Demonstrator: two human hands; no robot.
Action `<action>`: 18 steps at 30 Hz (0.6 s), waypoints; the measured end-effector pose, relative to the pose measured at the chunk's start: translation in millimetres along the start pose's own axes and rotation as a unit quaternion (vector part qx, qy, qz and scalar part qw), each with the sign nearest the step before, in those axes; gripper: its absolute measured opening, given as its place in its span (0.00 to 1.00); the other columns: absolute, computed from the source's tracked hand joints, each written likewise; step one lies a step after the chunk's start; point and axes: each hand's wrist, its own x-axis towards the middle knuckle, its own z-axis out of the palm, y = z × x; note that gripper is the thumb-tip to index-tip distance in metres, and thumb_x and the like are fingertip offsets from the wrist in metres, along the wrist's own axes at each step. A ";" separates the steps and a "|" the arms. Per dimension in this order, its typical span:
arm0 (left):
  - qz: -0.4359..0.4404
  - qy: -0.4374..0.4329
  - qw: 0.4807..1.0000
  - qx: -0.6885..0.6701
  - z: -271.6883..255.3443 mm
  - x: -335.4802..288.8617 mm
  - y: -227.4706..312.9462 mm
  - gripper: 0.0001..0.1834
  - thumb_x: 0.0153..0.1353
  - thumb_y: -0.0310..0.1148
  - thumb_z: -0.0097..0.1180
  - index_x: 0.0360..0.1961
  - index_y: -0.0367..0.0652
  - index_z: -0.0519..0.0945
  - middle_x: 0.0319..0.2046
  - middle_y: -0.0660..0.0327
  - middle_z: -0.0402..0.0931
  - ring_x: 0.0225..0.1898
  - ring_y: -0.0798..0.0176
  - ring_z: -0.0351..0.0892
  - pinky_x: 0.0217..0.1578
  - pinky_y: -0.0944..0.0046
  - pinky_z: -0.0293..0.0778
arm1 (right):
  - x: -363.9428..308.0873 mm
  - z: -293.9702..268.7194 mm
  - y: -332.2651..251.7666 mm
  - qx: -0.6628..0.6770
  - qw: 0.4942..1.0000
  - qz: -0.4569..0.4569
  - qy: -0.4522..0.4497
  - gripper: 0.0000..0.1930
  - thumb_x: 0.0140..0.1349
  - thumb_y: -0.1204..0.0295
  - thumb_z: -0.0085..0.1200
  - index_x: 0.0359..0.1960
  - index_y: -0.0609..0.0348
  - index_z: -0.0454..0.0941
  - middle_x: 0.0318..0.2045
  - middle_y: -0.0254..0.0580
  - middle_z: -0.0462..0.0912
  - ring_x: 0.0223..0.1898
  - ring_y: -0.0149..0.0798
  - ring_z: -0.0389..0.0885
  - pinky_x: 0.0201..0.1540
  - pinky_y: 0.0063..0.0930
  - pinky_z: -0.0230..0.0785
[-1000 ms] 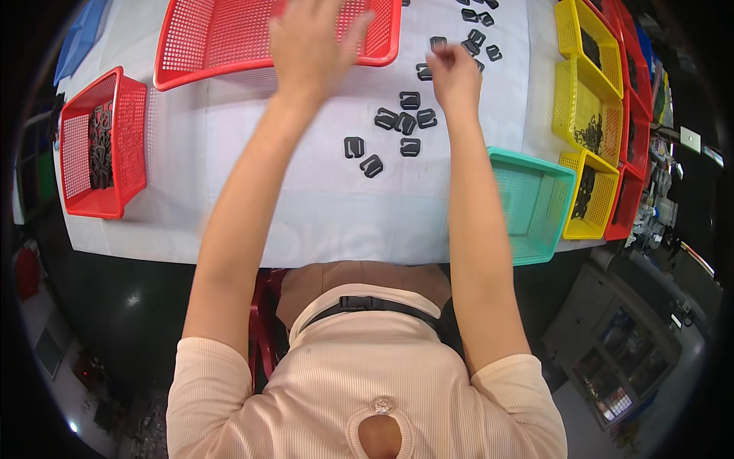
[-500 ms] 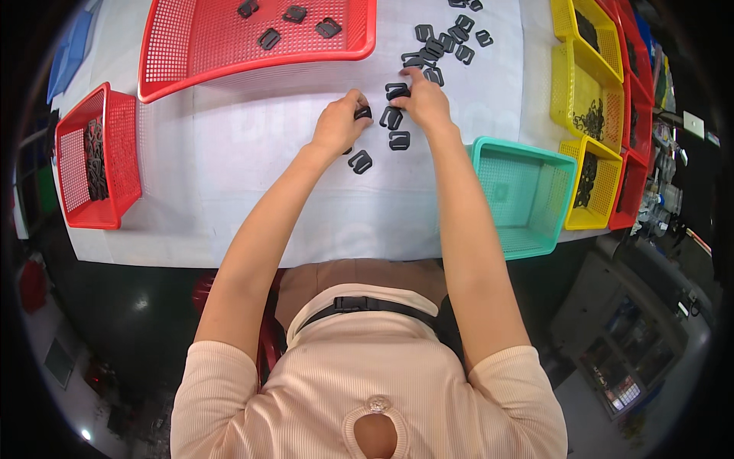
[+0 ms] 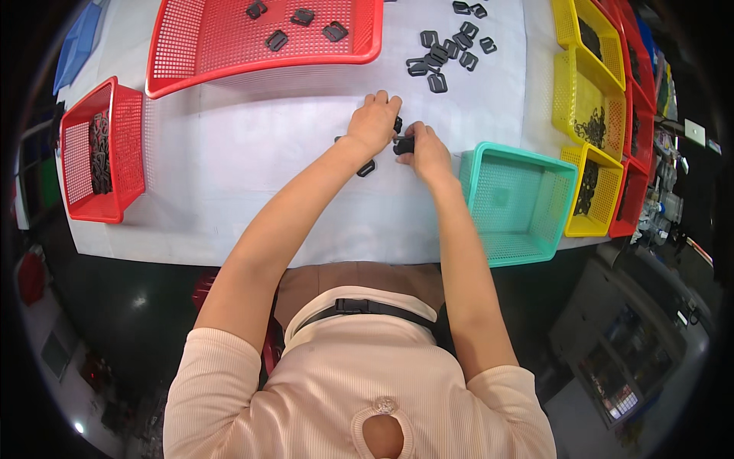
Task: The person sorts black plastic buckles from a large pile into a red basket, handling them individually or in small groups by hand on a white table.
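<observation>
Left hand [image 3: 373, 122]: held low over the tabletop [image 3: 199, 176], its fingers partly bent; a dark piece [image 3: 397, 125] is seen at its fingertips, but whether it is gripped cannot be told.
Right hand [image 3: 430, 157]: nearly closed, with a black buckle [image 3: 404, 145] pinched between thumb and fingers, just beside the left hand.
Loose buckle [image 3: 366, 168]: left lying on the tabletop, below the left hand.
Buckle cluster [image 3: 437, 55]: spread farther off, beyond the right hand, some pieces overlapped.
Large red basket [image 3: 267, 69]: placed beyond the left hand; four buckles [image 3: 303, 17] can be counted in the part shown.
Green basket [image 3: 512, 195]: set to the right of the right forearm.
Step in hand: buckles appear to be picked up by hand from the tabletop.
Next move: a firm pinch is called for, by judgement, with the fingertips kept from colliding, as both hands are crowded together.
</observation>
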 end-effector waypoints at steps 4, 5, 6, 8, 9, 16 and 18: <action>0.036 0.038 0.999 -0.001 -1.3 -17.3 2.7 0.16 0.42 0.27 0.64 0.32 0.43 0.71 0.34 0.57 0.72 0.41 0.50 0.72 0.37 0.55 0.72 | -7.7 1.0 -9.2 -0.002 1.000 -0.008 0.029 0.24 0.37 0.74 0.68 0.37 0.56 0.69 0.35 0.44 0.74 0.38 0.50 0.76 0.38 0.40 0.69; 0.013 0.019 0.999 -0.023 -2.5 -21.6 1.1 0.15 0.43 0.28 0.63 0.32 0.43 0.71 0.33 0.57 0.72 0.39 0.50 0.73 0.36 0.55 0.71 | -7.5 -0.5 -10.6 0.001 1.000 -0.011 0.021 0.23 0.38 0.74 0.68 0.36 0.57 0.69 0.35 0.44 0.75 0.38 0.50 0.76 0.37 0.40 0.69; -0.011 0.001 0.999 -0.046 -4.3 -26.9 -1.8 0.15 0.44 0.28 0.63 0.32 0.42 0.71 0.33 0.56 0.73 0.38 0.51 0.74 0.36 0.54 0.71 | -7.1 -1.7 -13.1 0.028 1.000 0.000 0.007 0.22 0.39 0.73 0.68 0.35 0.57 0.69 0.33 0.45 0.76 0.37 0.50 0.77 0.37 0.40 0.69; -0.019 0.064 0.993 -0.093 -25.5 -32.6 2.4 0.13 0.47 0.30 0.60 0.34 0.43 0.71 0.30 0.56 0.75 0.35 0.50 0.76 0.34 0.53 0.72 | -4.6 -23.7 -24.7 0.075 0.997 0.022 -0.022 0.20 0.41 0.72 0.67 0.34 0.58 0.68 0.31 0.46 0.79 0.35 0.50 0.78 0.35 0.39 0.68; -0.016 0.123 0.987 -0.107 -43.1 -30.6 2.1 0.12 0.48 0.30 0.60 0.34 0.43 0.71 0.30 0.56 0.75 0.35 0.50 0.76 0.33 0.53 0.71 | 0.8 -34.2 -32.5 0.110 0.993 -0.020 0.041 0.19 0.42 0.71 0.66 0.34 0.58 0.68 0.29 0.47 0.79 0.35 0.51 0.78 0.35 0.39 0.68; -0.004 0.357 0.934 0.021 -139.1 6.2 -24.3 0.12 0.50 0.33 0.61 0.34 0.42 0.73 0.29 0.59 0.78 0.30 0.55 0.78 0.31 0.58 0.71 | 68.7 -85.3 -141.4 0.150 0.952 -0.161 0.213 0.17 0.45 0.71 0.64 0.34 0.59 0.70 0.30 0.46 0.80 0.34 0.49 0.79 0.36 0.39 0.68; -0.044 0.329 0.943 0.032 -142.4 11.7 -28.2 0.13 0.50 0.31 0.61 0.36 0.42 0.74 0.33 0.60 0.77 0.34 0.55 0.77 0.34 0.57 0.71 | 84.7 -77.4 -148.4 0.116 0.957 -0.168 0.206 0.16 0.46 0.72 0.63 0.35 0.59 0.70 0.29 0.46 0.80 0.34 0.49 0.78 0.36 0.40 0.68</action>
